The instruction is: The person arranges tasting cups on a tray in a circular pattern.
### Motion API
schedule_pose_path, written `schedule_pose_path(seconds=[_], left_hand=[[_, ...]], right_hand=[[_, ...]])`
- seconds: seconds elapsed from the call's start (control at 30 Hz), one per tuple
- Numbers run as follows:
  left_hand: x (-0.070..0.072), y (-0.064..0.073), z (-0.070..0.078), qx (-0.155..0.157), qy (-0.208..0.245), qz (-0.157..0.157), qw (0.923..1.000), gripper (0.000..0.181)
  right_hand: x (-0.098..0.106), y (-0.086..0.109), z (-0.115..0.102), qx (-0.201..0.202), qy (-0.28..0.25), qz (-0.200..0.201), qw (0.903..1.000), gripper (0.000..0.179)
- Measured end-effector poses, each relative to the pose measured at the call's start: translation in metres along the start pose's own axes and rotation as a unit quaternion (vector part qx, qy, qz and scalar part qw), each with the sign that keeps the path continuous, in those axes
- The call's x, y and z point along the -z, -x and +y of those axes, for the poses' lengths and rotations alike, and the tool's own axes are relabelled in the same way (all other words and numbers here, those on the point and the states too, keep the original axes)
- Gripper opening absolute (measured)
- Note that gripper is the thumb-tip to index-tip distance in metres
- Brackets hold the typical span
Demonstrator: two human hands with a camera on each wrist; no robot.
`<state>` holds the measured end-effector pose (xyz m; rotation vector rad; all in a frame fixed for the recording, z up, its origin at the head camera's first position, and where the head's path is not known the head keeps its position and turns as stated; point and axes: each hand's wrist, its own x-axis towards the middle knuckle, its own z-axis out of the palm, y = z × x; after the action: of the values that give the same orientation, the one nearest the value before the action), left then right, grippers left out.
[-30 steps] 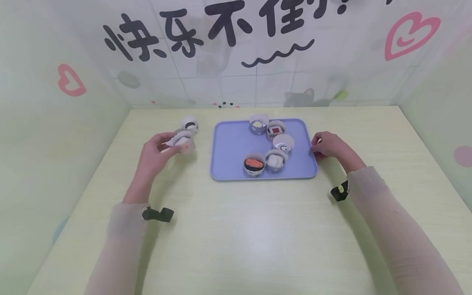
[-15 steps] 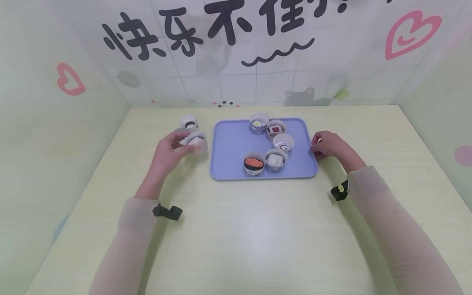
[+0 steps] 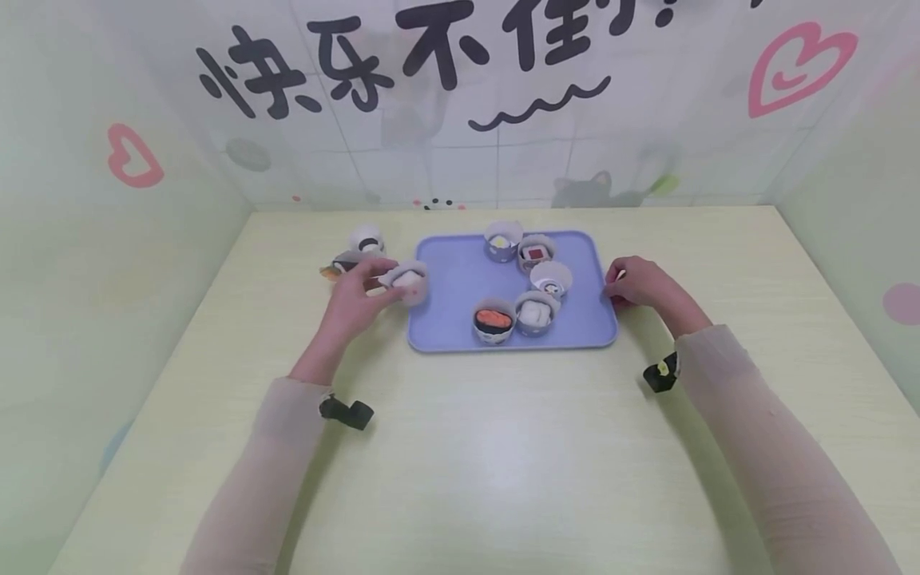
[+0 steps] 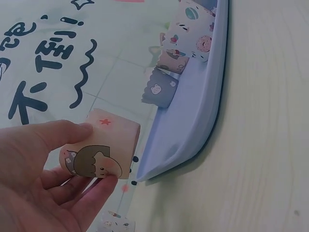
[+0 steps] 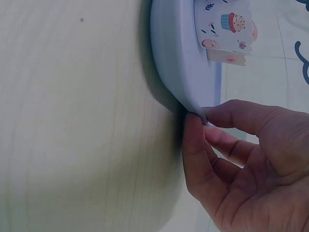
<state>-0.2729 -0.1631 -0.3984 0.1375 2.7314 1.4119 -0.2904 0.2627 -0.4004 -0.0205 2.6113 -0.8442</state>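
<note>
My left hand [image 3: 354, 302] holds a small paper baking cup [image 3: 411, 289] with something white in it, over the left edge of the blue tray [image 3: 446, 315]. In the left wrist view the thumb and fingers grip this pinkish paper cup [image 4: 104, 140], printed with a cartoon girl and a star. At the tray's right side, my right hand [image 3: 638, 283] pinches the rim; the right wrist view shows thumb and forefinger around the tray rim [image 5: 186, 82]. Several filled paper cups stand on the tray, including one with an orange-topped sushi piece [image 3: 493, 319] and one with white lumps [image 3: 535, 313].
Left of the tray, a paper cup with a black-and-white piece [image 3: 368, 239] stands on the table [image 3: 489, 447]. An orange-ended piece [image 3: 331, 272] shows partly behind my left hand. A printed wall [image 3: 460, 172] rises along the table's back edge.
My left hand has carried the paper cup rightward, from beside the tray to over its left edge, uncovering the orange-ended piece. The right hand and the tray have stayed in place.
</note>
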Motion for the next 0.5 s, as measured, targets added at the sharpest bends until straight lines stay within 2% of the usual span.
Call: schedule_pose_path(seconds=[0.5], left_hand=[[-0.029,-0.005,0.011,-0.012,-0.001,-0.029,0.9995,0.05]], right_hand=[[0.0,0.0,0.001,-0.005,-0.015,-0.004,0.9999,0.017]])
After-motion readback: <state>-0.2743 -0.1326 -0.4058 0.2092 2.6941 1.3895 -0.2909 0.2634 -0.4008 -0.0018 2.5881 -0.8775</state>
